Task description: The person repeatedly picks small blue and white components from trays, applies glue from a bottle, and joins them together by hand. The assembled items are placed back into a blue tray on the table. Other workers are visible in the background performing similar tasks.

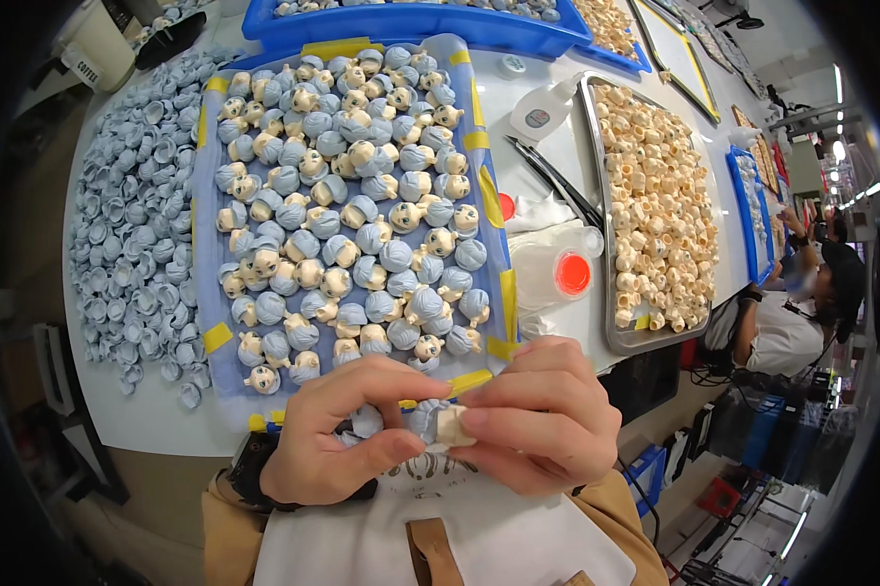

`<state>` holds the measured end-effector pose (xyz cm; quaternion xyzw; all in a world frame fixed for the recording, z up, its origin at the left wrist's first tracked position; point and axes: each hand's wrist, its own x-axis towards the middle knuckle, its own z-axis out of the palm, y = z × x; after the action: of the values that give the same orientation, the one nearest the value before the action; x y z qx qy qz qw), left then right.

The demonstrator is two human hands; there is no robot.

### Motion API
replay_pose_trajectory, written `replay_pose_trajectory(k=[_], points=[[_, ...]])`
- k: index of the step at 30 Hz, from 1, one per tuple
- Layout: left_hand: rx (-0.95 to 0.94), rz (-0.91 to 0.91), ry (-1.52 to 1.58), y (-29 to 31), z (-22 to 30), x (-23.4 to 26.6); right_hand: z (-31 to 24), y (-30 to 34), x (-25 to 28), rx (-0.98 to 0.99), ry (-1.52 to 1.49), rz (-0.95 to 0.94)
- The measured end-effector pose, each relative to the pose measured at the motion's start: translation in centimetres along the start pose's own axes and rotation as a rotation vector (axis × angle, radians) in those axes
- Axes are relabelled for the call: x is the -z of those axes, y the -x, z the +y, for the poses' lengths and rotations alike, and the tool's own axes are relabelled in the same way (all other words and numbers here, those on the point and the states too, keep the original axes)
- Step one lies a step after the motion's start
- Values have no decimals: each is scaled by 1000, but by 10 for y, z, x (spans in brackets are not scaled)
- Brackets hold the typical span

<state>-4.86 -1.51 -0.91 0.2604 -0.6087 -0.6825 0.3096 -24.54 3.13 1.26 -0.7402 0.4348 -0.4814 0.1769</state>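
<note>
In the head view, both hands met at the near edge of the tabletop (157, 437). The fingers of the left hand (328, 430) were curled narrowly around a blue hair piece (423, 420), with another blue piece (366, 422) tucked in the palm. The fingers of the right hand (547, 420) were pinched close on a cream head piece (452, 427), which touched the hair piece; how far the two were joined could not be told.

Just beyond, a cloth-lined tray (230, 398) edged with yellow tape held rows of small doll heads (345, 252). A heap of blue hair pieces (137, 244) covered the tabletop's left side, and a metal tray (645, 342) of cream pieces (655, 205) lay toward its right edge.

Dark lettering marked a pale jug (100, 44) at the far left corner. A white bottle (547, 109) right of the cloth-lined tray bore a small printed label. Printing on the white apron (313, 547) was partly hidden by the hands.
</note>
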Motion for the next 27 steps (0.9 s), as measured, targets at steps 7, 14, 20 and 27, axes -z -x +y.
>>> replay_pose_trajectory(k=[7,14,20,27], points=[[209,64,310,6,5,-8,1,-1,-1,30,22,25],[275,-27,250,5,5,-3,3,-1,-3,72,18,-53],[216,32,390,3,6,-12,4,-3,-15,116,-17,-71],[191,26,335,4,3,-13,-3,-2,-21,86,19,-112]])
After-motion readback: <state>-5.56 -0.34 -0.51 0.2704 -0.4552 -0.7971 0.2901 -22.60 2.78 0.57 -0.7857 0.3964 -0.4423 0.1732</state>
